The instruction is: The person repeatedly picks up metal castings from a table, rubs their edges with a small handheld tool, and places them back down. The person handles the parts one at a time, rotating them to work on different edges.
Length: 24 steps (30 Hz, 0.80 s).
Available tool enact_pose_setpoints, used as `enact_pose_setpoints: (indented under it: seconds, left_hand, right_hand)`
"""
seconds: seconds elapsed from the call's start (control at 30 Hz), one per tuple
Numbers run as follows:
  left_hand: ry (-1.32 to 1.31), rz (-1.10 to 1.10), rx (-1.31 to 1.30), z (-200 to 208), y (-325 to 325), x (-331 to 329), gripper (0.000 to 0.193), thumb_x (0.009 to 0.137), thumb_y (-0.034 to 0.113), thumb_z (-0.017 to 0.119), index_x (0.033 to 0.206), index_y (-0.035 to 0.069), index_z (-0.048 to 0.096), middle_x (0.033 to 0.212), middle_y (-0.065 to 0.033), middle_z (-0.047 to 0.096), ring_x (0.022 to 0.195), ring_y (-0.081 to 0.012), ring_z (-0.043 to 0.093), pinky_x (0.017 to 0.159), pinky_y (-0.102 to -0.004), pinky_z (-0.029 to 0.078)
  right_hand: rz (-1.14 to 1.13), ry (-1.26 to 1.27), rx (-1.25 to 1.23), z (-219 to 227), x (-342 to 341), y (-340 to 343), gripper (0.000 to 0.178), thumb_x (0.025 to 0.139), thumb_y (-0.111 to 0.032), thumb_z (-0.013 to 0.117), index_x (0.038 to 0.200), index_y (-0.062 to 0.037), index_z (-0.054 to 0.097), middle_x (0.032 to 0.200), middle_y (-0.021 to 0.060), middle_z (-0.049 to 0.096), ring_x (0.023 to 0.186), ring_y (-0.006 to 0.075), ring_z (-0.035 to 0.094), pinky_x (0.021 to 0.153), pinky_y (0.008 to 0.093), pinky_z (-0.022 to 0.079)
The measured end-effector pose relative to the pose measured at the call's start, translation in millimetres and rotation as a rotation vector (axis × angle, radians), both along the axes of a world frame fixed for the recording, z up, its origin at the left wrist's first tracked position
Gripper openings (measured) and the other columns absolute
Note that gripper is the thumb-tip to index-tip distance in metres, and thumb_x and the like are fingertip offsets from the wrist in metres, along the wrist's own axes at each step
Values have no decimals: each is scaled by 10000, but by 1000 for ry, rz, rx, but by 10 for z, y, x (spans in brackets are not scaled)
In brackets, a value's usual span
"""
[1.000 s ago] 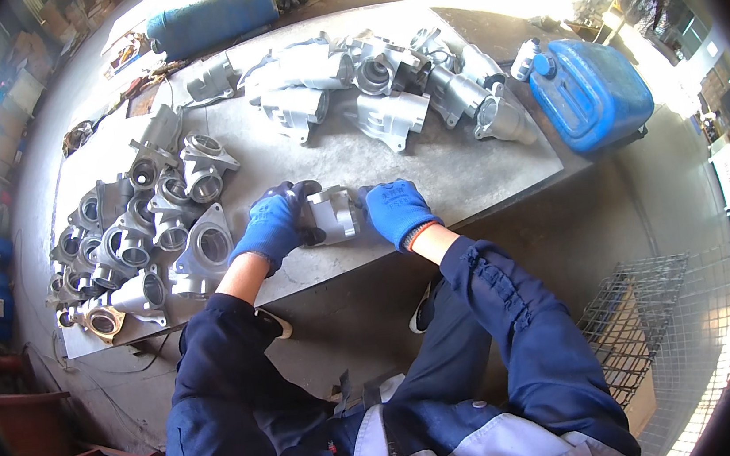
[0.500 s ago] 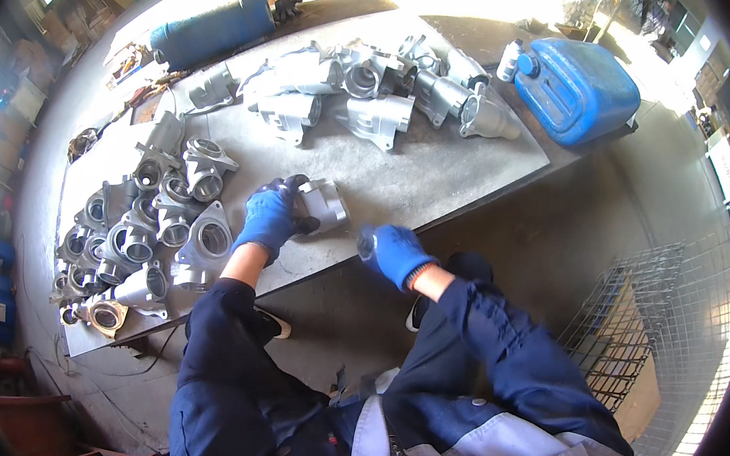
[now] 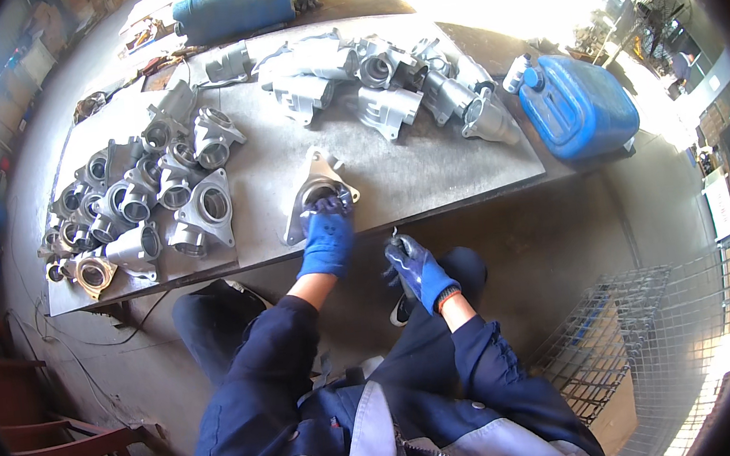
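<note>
A grey cast-metal housing (image 3: 316,166) with a triangular flange and a round bore stands near the table's front edge, its flange facing up. My left hand (image 3: 328,236), in a blue glove with dark fingers, is closed on the near side of it, fingers at the bore. Just off the table edge, my right hand (image 3: 420,271), gloved the same way, is closed. A small thin tip shows above its fingers; the rest of what it holds is hidden, so I cannot tell its kind.
Several similar castings (image 3: 126,200) crowd the table's left side, and more castings (image 3: 383,106) lie along the back. A blue jerrycan (image 3: 579,103) and a small white bottle (image 3: 517,72) stand at the right. A wire mesh cage (image 3: 636,351) is at lower right, a blue drum (image 3: 235,10) behind.
The housing has been turned from lying on its side to flange up. My left hand has shifted to its near side; my right hand has moved slightly right and down.
</note>
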<state>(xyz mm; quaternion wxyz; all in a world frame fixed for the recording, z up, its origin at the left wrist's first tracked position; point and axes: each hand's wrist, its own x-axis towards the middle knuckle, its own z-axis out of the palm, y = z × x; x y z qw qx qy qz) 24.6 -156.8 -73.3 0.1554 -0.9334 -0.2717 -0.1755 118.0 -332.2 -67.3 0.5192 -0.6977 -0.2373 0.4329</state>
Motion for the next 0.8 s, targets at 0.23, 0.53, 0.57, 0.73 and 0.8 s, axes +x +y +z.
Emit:
enact_pose_setpoints:
  seconds: [0.23, 0.53, 0.57, 0.73, 0.8]
  left_hand:
    - [-280, -63, -345, 652, -213, -534, 561, 785, 205, 645, 1321, 126, 501, 1159, -152, 593, 1010, -313, 598, 885, -439, 465]
    - [-305, -179, -935, -90, 620, -862, 834, 863, 157, 626, 1526, 192, 120, 854, -245, 662, 758, -427, 645, 678, -479, 508]
    - [-337, -216, -953, -112, 569, -840, 832, 865, 130, 610, 1527, 187, 110, 847, -250, 657, 759, -433, 642, 678, -479, 505]
    - [-282, -164, -1044, -11, 431, -854, 809, 882, 71, 556, 1529, 136, 75, 884, -264, 650, 778, -441, 637, 699, -451, 508]
    - [-244, -126, -998, 57, 399, -853, 821, 878, 80, 563, 1528, 127, 64, 893, -266, 651, 786, -440, 639, 703, -459, 508]
  right_hand:
    - [175, -1018, -184, 202, -29, 358, 250, 902, -291, 557, 1063, -112, 629, 948, 158, 691, 863, 366, 664, 753, 441, 518]
    - [235, -1535, -482, 324, -97, 1075, 129, 876, -153, 509, 898, -131, 634, 733, 83, 677, 648, 263, 673, 578, 438, 469]
    - [222, -1470, -492, 234, -102, 1077, 119, 864, -143, 512, 914, -129, 619, 768, 86, 681, 664, 261, 677, 568, 443, 466]
    - [167, -1279, -571, 62, -415, 1060, 135, 871, -156, 515, 949, -73, 587, 767, 139, 686, 700, 288, 690, 587, 474, 498]
    - [205, -1149, -554, 97, -584, 1049, 161, 875, -175, 524, 957, -49, 581, 771, 166, 689, 723, 310, 698, 631, 473, 519]
